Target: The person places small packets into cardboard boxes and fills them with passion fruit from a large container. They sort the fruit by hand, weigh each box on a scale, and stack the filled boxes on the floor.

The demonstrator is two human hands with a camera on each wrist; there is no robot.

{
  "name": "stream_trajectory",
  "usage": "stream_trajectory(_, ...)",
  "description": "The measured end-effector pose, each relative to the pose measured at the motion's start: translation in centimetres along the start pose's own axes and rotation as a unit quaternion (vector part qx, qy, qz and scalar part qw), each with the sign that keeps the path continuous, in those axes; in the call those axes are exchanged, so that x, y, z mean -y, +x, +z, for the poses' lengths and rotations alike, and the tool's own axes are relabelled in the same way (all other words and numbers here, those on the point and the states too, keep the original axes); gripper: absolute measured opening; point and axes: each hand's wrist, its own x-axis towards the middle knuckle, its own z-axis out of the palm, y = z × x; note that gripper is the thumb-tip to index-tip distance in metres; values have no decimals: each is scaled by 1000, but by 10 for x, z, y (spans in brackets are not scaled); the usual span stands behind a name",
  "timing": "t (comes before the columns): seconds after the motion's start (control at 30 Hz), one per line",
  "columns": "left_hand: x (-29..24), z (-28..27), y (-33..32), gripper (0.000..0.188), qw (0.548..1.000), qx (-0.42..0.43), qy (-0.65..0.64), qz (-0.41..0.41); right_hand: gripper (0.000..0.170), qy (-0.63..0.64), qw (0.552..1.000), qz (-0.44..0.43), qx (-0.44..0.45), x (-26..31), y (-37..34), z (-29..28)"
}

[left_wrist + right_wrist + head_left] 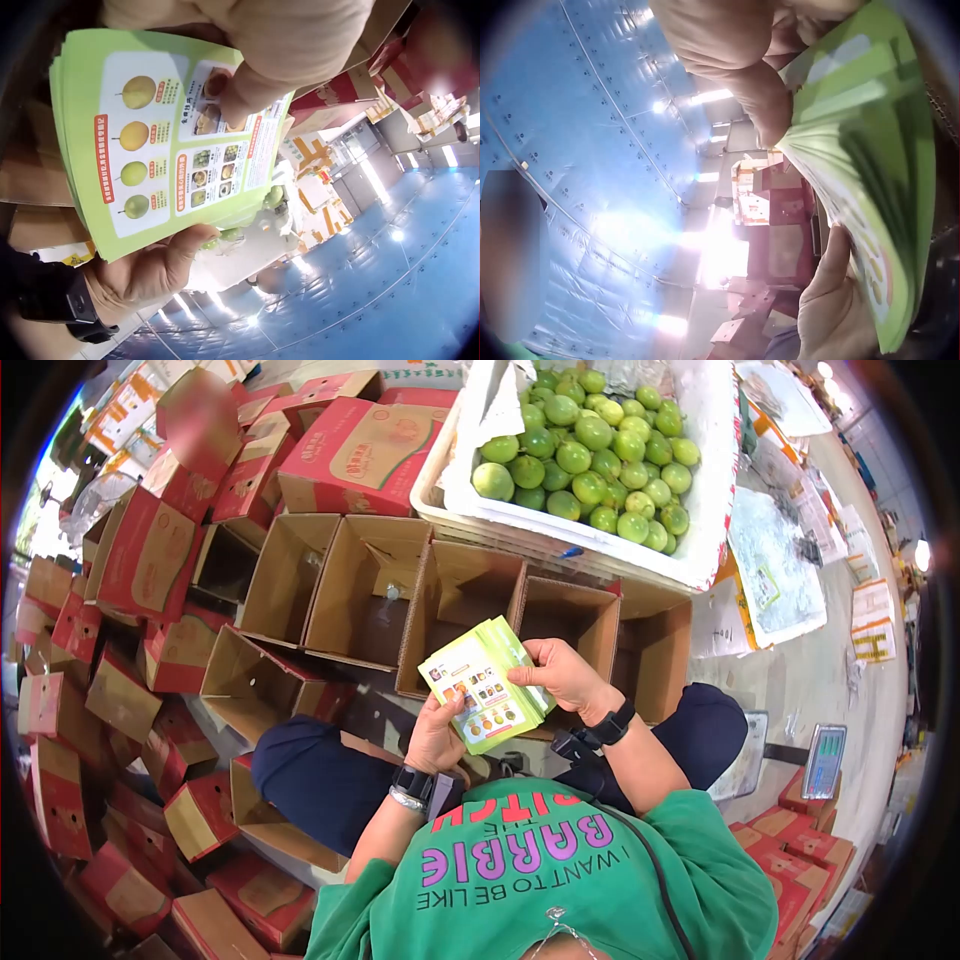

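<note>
Bright ceiling lights, white glare in both wrist views, curved fisheye edges (corners nearly black).

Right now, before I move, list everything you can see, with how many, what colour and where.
Leaflets: one stack, exact count unclear, light green and white, between the hands.
Round fruit: dozens, green, in the foam box.
Foam box: one holding the fruit, white, beyond the open cartons.
Open cartons: five in a row, brown inside, in front of the knees; more at the left.
Printed cartons: many, red and brown, left, far left and lower right.
Digital display: one, grey, right.
Clear plastic: several pieces, right.
Shirt: one, green, at the bottom.
Trouser legs: two, dark blue, either side.
Left hand: one, gripping the stack's near left edge.
Right hand: one, pinching its right side.
</note>
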Motion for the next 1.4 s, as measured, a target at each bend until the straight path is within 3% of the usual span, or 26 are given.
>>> stream_trajectory(0.17,-29,9,-6,33,998,-20,-10,56,10,31,998,40,42,19,17,-1)
stream_trajectory(0.43,-81,10,-16,30,993,-43,51,98,10,-8,996,-25,90,28,51,28)
stream_trajectory(0.53,-92,3,-15,30,989,-44,67,127,11,7,999,-9,43,38,54,47)
stream_trajectory(0.63,-103,-1,-18,30,986,-53,63,148,13,-2,999,-33,25,17,80,24)
stream_trajectory(0.67,-106,-1,-19,30,985,-61,51,151,15,-145,988,-46,-33,6,95,8)
stream_trajectory(0.7,-108,-2,-19,30,985,-60,47,152,17,-286,952,-57,-90,2,104,0)
stream_trajectory(0.73,-110,-2,-20,30,986,-52,41,152,23,-596,787,-45,-151,8,107,0)
stream_trajectory(0.77,-112,-3,-21,31,987,-45,37,152,23,-597,787,-44,-149,3,106,3)
stream_trajectory(0.83,-117,-2,-18,30,984,-50,38,167,28,-651,633,-353,-228,-4,114,8)
stream_trajectory(0.87,-122,1,-18,30,985,-33,54,158,34,-451,864,-200,-102,14,106,31)
stream_trajectory(0.9,-125,2,-19,30,987,-19,72,144,35,-193,980,-41,12,38,94,58)
stream_trajectory(0.97,-135,2,-19,30,985,-17,92,148,27,26,996,12,86,39,96,75)
stream_trajectory(1.07,-155,5,-18,25,980,-32,111,164,18,-1,992,-42,121,38,118,77)
stream_trajectory(1.17,-175,2,-19,29,978,-28,119,167,13,-26,993,-57,99,34,136,84)
stream_trajectory(1.4,-196,-26,-19,30,971,-60,107,205,18,34,997,9,75,35,165,107)
